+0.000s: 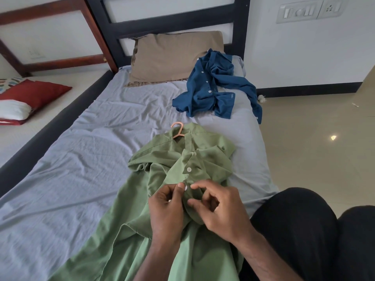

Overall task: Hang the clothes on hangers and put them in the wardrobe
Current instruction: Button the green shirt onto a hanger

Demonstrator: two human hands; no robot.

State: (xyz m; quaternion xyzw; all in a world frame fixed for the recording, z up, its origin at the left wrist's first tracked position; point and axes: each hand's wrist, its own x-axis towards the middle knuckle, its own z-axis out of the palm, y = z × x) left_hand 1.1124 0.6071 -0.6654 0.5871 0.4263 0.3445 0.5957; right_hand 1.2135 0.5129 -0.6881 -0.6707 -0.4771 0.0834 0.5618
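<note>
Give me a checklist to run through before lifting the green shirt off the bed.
1. Hanger inside green shirt collar, hook out: ok.
2. Upper button fastened: ok.
3. Next button, pinched between left hand and right hand: cannot tell.
4. Lower buttons: cannot tell, hidden by hands.
5. Hand free to take the hook: not ok, both grip the placket.
6. Blue shirt on a hanger: not ok, lies crumpled near the pillow.

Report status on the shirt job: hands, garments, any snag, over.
Both hands, left and right, pinching green shirt placket at a button. Pink hanger inside collar. Blue shirt unhung on bed. No obstruction.
</note>
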